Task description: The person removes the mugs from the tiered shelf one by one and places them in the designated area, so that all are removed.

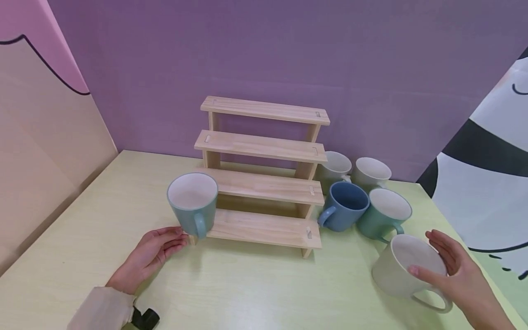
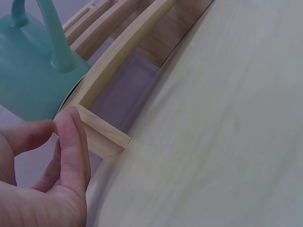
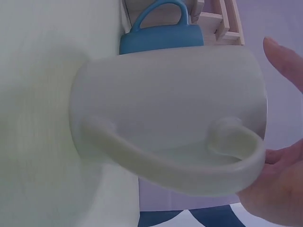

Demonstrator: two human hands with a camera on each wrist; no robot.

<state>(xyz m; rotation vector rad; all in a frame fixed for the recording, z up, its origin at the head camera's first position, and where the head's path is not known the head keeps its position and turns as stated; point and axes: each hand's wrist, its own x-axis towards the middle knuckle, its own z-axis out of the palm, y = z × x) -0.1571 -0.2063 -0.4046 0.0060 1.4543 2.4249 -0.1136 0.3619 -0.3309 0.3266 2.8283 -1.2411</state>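
Note:
A wooden tiered stand (image 1: 264, 224) faces me. At the left end of its lowest step sits a light teal mug (image 1: 191, 211), its handle turned toward me. Beside that end, my left hand (image 1: 154, 252) has its thumb and index fingertips at the step's corner; in the left wrist view they pinch the wood just below the mug. On the right, my right hand (image 1: 458, 270) is spread at the rim of a white mug (image 3: 165, 99). Its thumb passes above the opening, apart from the rim in the right wrist view, and the fingers lie along the far side.
A blue mug (image 1: 344, 208), a green mug (image 1: 377, 224) and two pale mugs (image 1: 371, 172) cluster at the stand's right side. Behind the table (image 1: 247, 288) rises a purple backdrop (image 1: 264, 46). The stand's upper steps (image 1: 264, 107) carry nothing.

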